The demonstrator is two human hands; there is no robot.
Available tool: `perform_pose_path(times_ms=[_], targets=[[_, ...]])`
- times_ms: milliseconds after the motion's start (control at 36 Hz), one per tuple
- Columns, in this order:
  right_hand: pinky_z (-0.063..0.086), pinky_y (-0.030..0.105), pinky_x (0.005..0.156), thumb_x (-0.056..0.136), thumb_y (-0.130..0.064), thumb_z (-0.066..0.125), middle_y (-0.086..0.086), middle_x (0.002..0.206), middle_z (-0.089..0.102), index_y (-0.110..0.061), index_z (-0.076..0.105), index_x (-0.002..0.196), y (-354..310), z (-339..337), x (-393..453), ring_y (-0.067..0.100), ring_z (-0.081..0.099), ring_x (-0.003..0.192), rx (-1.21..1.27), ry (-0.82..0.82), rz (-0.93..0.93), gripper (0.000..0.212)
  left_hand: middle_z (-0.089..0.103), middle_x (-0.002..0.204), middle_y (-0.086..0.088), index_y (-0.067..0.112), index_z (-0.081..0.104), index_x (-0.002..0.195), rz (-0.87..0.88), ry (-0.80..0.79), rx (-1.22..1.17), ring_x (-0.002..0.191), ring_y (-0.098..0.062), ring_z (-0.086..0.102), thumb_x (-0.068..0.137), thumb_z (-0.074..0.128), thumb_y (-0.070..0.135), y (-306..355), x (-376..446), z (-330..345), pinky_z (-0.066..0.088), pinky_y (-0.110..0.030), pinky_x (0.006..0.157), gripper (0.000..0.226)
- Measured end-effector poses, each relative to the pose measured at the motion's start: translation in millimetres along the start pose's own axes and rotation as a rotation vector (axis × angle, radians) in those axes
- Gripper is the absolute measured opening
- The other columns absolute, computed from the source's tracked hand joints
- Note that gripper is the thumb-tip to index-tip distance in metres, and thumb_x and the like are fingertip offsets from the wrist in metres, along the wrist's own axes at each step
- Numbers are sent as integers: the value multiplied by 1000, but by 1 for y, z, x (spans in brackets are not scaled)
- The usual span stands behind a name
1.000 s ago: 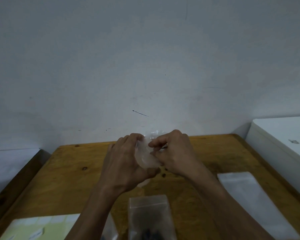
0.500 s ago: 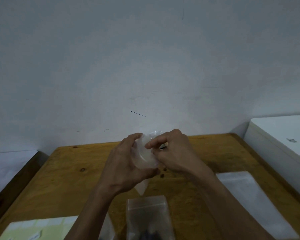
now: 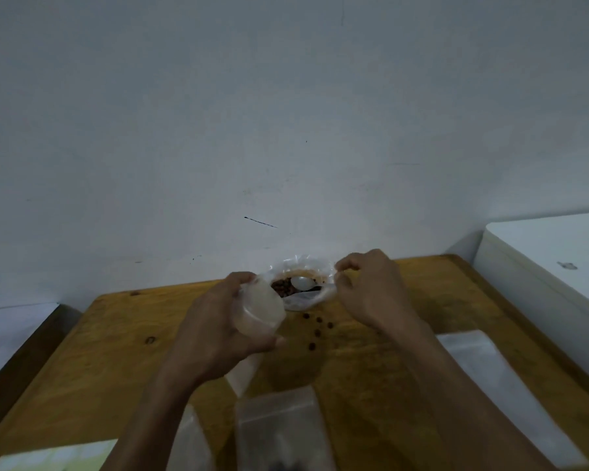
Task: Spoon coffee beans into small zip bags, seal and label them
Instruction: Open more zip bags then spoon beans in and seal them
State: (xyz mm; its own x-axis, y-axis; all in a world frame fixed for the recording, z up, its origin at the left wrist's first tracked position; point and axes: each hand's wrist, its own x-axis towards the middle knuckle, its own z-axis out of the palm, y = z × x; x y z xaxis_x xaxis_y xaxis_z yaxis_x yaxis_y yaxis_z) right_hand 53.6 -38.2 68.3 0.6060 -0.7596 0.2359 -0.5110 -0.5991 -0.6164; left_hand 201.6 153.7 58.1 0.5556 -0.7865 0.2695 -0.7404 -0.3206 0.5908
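My left hand grips a small clear zip bag, its mouth held open and turned toward the beans. Just behind it, at the table's far edge, a rolled-down plastic bag of coffee beans stands open with a white spoon lying in the beans. My right hand is at that bag's right rim, thumb and forefinger curled and pinching the plastic edge. A few loose beans lie on the wood between my hands.
The wooden table stands against a grey wall. A zip bag with beans in it lies near the front edge. A label sheet is at the front left and a stack of clear bags at the right. A white box stands beyond the table's right edge.
My hands were together working the small bag's mouth. They have parted: the left keeps the opened bag, the right has moved right to the bean bag's rim. The bean bag and spoon now show.
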Motion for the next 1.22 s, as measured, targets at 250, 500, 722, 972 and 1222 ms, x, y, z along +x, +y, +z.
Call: perform_pose_path(times_ms=[250, 500, 722, 972, 1222], targets=[[48, 26, 66, 90, -42, 70, 1, 107, 66, -17, 60, 116, 41, 27, 11, 18, 62, 91, 119, -147, 299, 38, 52, 111, 17, 40, 40, 124, -56, 108, -180, 95, -1, 54, 50, 91, 52, -12, 9, 14, 49, -19, 66, 90], [49, 20, 55, 88, -14, 75, 6, 74, 66, -5, 73, 94, 28, 42, 21, 12, 58, 62, 993, 27, 546, 11, 55, 116, 13, 39, 42, 125, -123, 82, -248, 99, -4, 56, 43, 90, 57, -21, 20, 32, 48, -17, 66, 96], [57, 30, 79, 99, -34, 59, -1, 102, 73, -19, 73, 115, 17, 63, 20, 14, 68, 89, 581, 185, 235, 26, 43, 129, 10, 34, 45, 131, -147, -47, -199, 114, -14, 49, 44, 93, 58, -27, 39, 39, 51, -27, 81, 102], [40, 19, 56, 101, -24, 51, 5, 88, 62, -7, 72, 108, 37, 63, 7, 13, 54, 68, 15, 412, -482, 28, 44, 126, 13, 30, 44, 132, -142, -154, -163, 114, -13, 48, 48, 93, 55, -25, 51, 45, 49, -27, 78, 100], [32, -5, 66, 98, -11, 56, 4, 87, 64, -3, 72, 103, 33, 71, -8, -2, 41, 71, 78, 483, -371, 19, 48, 127, 12, 29, 45, 133, -164, -166, -172, 110, -12, 53, 42, 92, 63, -31, 53, 49, 51, -25, 75, 108]])
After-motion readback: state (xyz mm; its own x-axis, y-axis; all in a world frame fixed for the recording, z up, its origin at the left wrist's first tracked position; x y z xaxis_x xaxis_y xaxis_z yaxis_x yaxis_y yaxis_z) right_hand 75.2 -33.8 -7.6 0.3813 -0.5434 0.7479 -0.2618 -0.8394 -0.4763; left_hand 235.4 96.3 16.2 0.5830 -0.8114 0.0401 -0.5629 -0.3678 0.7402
